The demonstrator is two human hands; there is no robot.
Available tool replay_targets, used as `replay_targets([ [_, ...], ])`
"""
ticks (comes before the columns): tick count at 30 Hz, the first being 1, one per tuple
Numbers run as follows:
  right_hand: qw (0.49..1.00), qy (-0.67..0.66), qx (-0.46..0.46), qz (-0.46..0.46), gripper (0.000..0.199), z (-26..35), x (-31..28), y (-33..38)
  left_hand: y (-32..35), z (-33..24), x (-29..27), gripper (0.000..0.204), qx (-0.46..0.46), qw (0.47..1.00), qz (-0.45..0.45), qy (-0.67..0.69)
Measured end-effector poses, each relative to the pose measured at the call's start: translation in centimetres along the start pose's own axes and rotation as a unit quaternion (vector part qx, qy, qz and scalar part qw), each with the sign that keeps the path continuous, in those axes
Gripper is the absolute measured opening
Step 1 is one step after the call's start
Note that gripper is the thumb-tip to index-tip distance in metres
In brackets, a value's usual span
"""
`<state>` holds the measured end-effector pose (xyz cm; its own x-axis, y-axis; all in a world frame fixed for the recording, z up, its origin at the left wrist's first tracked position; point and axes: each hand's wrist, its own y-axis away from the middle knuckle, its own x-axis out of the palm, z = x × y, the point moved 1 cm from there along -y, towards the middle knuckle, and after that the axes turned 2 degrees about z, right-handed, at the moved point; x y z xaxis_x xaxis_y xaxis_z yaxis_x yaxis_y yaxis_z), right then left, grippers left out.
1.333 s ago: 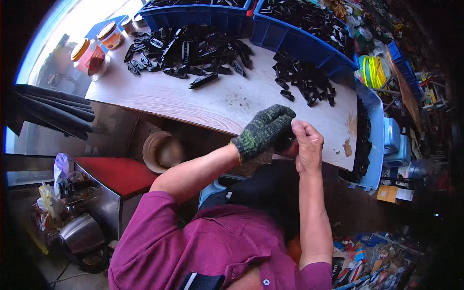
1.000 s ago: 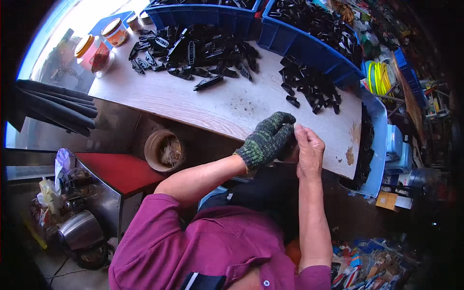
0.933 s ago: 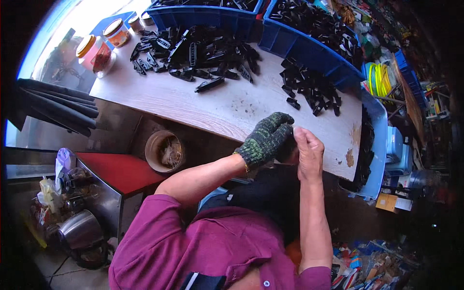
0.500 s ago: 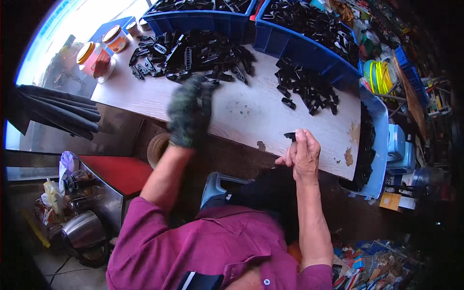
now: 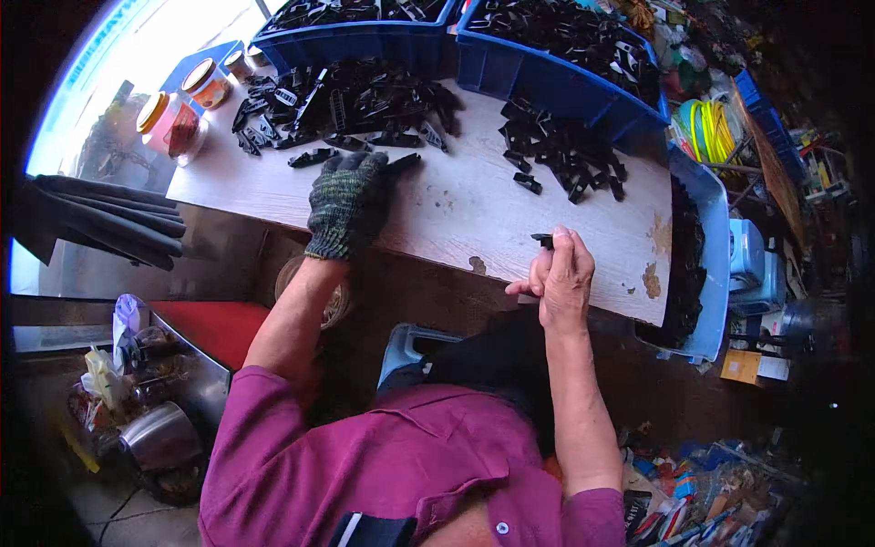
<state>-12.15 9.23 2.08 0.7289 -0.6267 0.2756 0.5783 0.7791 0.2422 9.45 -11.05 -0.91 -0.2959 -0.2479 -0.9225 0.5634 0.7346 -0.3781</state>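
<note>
Gloved left hand point(image 5: 348, 173) lies over the table point(image 5: 474, 205), at a long black part point(image 5: 405, 165) sticking out to its right; whether it grips that, I cannot tell. Bare right hand point(image 5: 566, 266) pinches a small black clip point(image 5: 542, 240). Beyond the left hand spreads a large heap of black parts point(image 5: 365, 105); beyond the right, a smaller heap point(image 5: 558, 150) and a blue crate point(image 5: 547, 88).

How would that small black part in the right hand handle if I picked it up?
The small black part is probably light: the right hand just pinches it by one end. It looks stiff, jutting out without sagging. Its angular outline suggests it would slide rather than roll.
</note>
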Motion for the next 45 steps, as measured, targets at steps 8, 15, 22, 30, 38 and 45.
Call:
replay_targets([
  [8,0.999,-0.029,-0.022,-0.02,0.031,0.1,-0.2,0.2,-0.6,-4.8,-1.9,0.028,0.083,0.992,0.019,0.093],
  [15,0.994,-0.052,-0.063,-0.068,0.027,-0.9,-1.6,-0.3,1.5,-12.0,-2.2,0.019,0.024,0.839,0.097,0.535],
  [22,0.979,0.035,-0.121,-0.157,0.028,-2.1,-1.9,-1.3,1.2,-16.0,-1.9,0.022,0.053,0.782,0.14,0.605],
  [30,0.977,0.048,-0.132,-0.158,0.034,-2.2,-1.6,-1.0,1.1,-16.2,-1.3,0.02,0.021,0.805,0.155,0.572],
  [38,0.952,0.156,-0.197,-0.172,0.032,-2.1,-1.3,-0.6,1.8,-18.1,-0.8,0.021,0.037,0.852,0.002,0.522],
  [45,0.967,0.079,-0.161,-0.183,0.032,-2.1,-1.2,-0.8,1.3,-16.0,0.2,0.019,-0.066,0.757,0.156,0.631],
])
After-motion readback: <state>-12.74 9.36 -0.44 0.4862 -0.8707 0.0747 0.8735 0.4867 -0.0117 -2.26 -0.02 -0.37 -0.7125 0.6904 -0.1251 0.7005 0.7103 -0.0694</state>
